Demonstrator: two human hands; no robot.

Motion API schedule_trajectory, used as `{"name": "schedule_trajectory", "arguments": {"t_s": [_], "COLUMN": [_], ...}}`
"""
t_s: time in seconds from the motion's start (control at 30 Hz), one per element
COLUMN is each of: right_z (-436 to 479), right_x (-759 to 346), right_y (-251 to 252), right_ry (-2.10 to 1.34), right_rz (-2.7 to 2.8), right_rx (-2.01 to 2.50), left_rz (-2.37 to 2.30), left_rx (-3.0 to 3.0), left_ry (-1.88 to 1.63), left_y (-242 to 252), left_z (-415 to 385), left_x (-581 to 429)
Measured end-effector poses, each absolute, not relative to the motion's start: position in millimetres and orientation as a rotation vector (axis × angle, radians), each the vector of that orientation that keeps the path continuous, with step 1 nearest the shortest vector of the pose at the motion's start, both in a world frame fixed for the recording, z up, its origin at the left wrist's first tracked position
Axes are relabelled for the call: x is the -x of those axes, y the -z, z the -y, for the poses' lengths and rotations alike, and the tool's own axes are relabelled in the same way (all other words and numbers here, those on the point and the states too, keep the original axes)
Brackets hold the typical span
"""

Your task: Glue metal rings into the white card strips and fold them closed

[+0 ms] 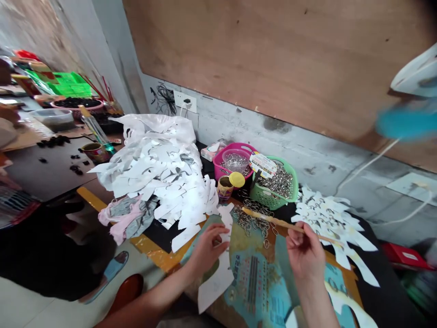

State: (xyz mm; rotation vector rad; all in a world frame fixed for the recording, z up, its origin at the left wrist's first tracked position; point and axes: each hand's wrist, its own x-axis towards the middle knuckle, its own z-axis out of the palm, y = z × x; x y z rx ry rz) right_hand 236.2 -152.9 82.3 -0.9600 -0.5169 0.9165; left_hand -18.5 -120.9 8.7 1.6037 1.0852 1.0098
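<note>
My left hand (209, 246) is over a long white paper cutout (218, 282) on the work surface. Its thumb and fingers are curved and apart, at the cutout's upper part. My right hand (305, 248) is closed around a thin wooden stick (273, 220), held nearly level with its thicker, yellowish end pointing left. Under that end lies a loose pile of metal rings (254, 221). Behind the pile stands a small open tin (225, 187) with a yellow lid (236, 179) at its rim. A stained, printed blue sheet (256, 282) covers the surface between my hands.
A large heap of white cutouts (164, 168) lies left, beside a pink-grey cloth (128, 216). Pink (218, 166) and green baskets (269, 198) hold metal pieces. More white cutouts (327, 214) spread right. A wall (218, 125) closes the back; a person's sandalled foot (109, 275) shows lower left.
</note>
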Motion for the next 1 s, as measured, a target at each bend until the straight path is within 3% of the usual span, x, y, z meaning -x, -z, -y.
{"name": "schedule_trajectory", "arguments": {"t_s": [0.13, 0.37, 0.57, 1.0], "right_z": [190.4, 221.3, 218.9, 261.7], "right_x": [-226.8, -197.7, -171.3, -149.5], "right_y": [-61.1, -21.2, -22.4, -19.3], "right_ry": [-0.841, -0.682, -0.394, -0.08], "right_rz": [0.589, 1.082, 1.539, 1.918], "right_rx": [1.143, 1.375, 1.42, 1.418], "left_rz": [-1.172, -1.322, -1.071, -1.133], "left_rx": [-1.929, -2.36, -2.487, -2.501], "left_ry": [-0.776, -0.826, -0.618, -0.499], "left_y": [19.4, 8.6, 9.2, 12.3], "left_z": [142.4, 140.1, 114.0, 126.2], "left_x": [4.6, 23.4, 39.2, 44.6]}}
